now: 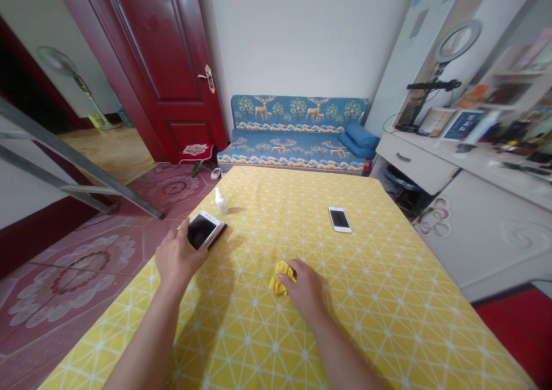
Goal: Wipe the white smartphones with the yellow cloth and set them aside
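Note:
My left hand (179,257) grips a white smartphone (202,230) at the table's left side, thumb along its near edge and fingers at its far left edge. The phone's dark screen faces up. Beneath it shows the edge of at least one more flat, dark device (217,236). My right hand (303,286) is closed around a crumpled yellow cloth (280,278) near the middle of the table. Just beyond the left hand stands a small white spray bottle (221,201), upright. A second white smartphone (340,220) lies screen up farther right, apart from both hands.
A yellow patterned cloth covers the table (345,321). Behind it stands a blue sofa (288,140) with deer motifs. To the right is a white dresser (474,206) crowded with items and a ring light (458,40). At left are a metal frame (92,188) and a small stool (196,153).

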`<state>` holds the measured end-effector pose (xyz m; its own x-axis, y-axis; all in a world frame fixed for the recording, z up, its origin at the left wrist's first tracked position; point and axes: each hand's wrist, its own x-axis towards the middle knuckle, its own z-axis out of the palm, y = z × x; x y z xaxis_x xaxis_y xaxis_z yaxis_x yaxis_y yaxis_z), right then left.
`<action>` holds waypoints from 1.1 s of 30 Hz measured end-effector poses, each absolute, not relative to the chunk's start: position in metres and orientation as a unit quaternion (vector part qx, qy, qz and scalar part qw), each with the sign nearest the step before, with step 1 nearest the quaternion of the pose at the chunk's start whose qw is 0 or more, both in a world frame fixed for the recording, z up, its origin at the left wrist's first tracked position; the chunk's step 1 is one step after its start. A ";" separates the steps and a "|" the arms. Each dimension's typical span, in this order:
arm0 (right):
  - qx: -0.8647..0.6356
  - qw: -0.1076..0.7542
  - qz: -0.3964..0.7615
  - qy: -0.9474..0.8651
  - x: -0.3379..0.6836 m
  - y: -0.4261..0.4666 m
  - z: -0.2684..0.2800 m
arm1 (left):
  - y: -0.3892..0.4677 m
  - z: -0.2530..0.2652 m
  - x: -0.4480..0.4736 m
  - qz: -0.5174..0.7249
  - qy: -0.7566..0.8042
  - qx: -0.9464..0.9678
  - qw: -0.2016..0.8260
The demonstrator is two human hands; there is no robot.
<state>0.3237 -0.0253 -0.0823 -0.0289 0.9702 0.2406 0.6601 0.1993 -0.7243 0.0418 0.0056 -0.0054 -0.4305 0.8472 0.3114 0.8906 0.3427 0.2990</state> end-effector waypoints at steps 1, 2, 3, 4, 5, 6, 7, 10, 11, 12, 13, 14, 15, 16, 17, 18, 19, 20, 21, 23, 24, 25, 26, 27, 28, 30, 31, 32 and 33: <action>-0.594 0.365 0.216 -0.683 0.324 -0.025 -0.082 | 0.004 -0.004 0.049 -0.278 -0.809 -0.518 0.017; -0.593 0.368 0.219 -0.682 0.323 -0.025 -0.082 | 0.002 -0.004 0.058 -0.351 -0.790 -0.501 -0.044; -0.591 0.374 0.221 -0.680 0.323 -0.025 -0.082 | 0.001 -0.004 0.069 -0.429 -0.754 -0.481 -0.130; -0.589 0.382 0.224 -0.677 0.323 -0.025 -0.082 | 0.000 -0.004 0.081 -0.501 -0.694 -0.457 -0.243; -0.587 0.390 0.229 -0.671 0.323 -0.024 -0.082 | -0.001 -0.006 0.094 -0.549 -0.624 -0.421 -0.364; -0.588 0.401 0.237 -0.661 0.323 -0.023 -0.083 | -0.001 -0.009 0.107 -0.571 -0.558 -0.373 -0.473; -0.590 0.413 0.250 -0.647 0.324 -0.023 -0.083 | -0.001 -0.012 0.121 -0.567 -0.493 -0.321 -0.577; -0.593 0.474 0.307 -0.574 0.326 -0.020 -0.084 | -0.001 -0.028 0.158 -0.535 -0.374 -0.176 -0.737; -0.590 0.500 0.324 -0.545 0.328 -0.019 -0.085 | -0.001 -0.035 0.167 -0.537 -0.370 -0.145 -0.744; -0.585 0.525 0.338 -0.517 0.330 -0.019 -0.085 | -0.001 -0.041 0.175 -0.532 -0.367 -0.133 -0.751; -0.582 0.548 0.347 -0.491 0.332 -0.018 -0.085 | -0.001 -0.047 0.181 -0.529 -0.360 -0.128 -0.757; -0.579 0.568 0.352 -0.466 0.335 -0.017 -0.085 | -0.002 -0.052 0.186 -0.528 -0.347 -0.138 -0.763; -0.577 0.586 0.357 -0.442 0.337 -0.016 -0.084 | -0.004 -0.057 0.189 -0.528 -0.330 -0.158 -0.767; -0.576 0.602 0.361 -0.419 0.340 -0.015 -0.084 | -0.005 -0.061 0.190 -0.530 -0.313 -0.181 -0.767; -0.576 0.617 0.362 -0.397 0.342 -0.014 -0.083 | -0.007 -0.064 0.192 -0.533 -0.299 -0.204 -0.765; -0.575 0.630 0.359 -0.378 0.344 -0.013 -0.083 | -0.008 -0.065 0.192 -0.535 -0.289 -0.223 -0.762; -0.574 0.643 0.353 -0.364 0.346 -0.012 -0.082 | -0.010 -0.066 0.193 -0.535 -0.285 -0.232 -0.761; -0.573 0.654 0.344 -0.355 0.346 -0.012 -0.081 | -0.011 -0.067 0.193 -0.532 -0.279 -0.233 -0.765; -0.570 0.664 0.333 -0.351 0.347 -0.013 -0.081 | -0.011 -0.066 0.194 -0.528 -0.272 -0.227 -0.771; -0.556 0.679 0.319 -0.358 0.345 -0.016 -0.079 | -0.012 -0.065 0.196 -0.522 -0.254 -0.212 -0.787; -0.545 0.678 0.320 -0.376 0.343 -0.019 -0.078 | -0.012 -0.065 0.197 -0.517 -0.245 -0.206 -0.794; -0.532 0.668 0.324 -0.407 0.341 -0.022 -0.076 | -0.012 -0.064 0.199 -0.512 -0.239 -0.203 -0.799; -0.518 0.650 0.325 -0.451 0.339 -0.025 -0.075 | -0.013 -0.064 0.200 -0.508 -0.236 -0.203 -0.803; -0.502 0.628 0.318 -0.503 0.337 -0.028 -0.074 | -0.014 -0.064 0.201 -0.508 -0.233 -0.204 -0.803; -0.487 0.603 0.300 -0.556 0.335 -0.030 -0.073 | -0.015 -0.064 0.202 -0.512 -0.231 -0.206 -0.801; -0.470 0.566 0.240 -0.634 0.332 -0.032 -0.072 | -0.018 -0.063 0.202 -0.516 -0.233 -0.212 -0.797; -0.473 0.556 0.207 -0.652 0.331 -0.032 -0.072 | -0.020 -0.063 0.202 -0.512 -0.235 -0.219 -0.797; -0.485 0.549 0.178 -0.657 0.332 -0.030 -0.073 | -0.022 -0.062 0.202 -0.504 -0.238 -0.229 -0.798; -0.505 0.546 0.153 -0.651 0.333 -0.028 -0.075 | -0.024 -0.061 0.202 -0.492 -0.242 -0.243 -0.800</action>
<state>0.3333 -0.0284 -0.0746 0.1061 0.8243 0.5562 0.4900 0.4434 -0.7506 0.2017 -0.0236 -0.0607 0.3991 0.9049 -0.1477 -0.6697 0.3977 0.6271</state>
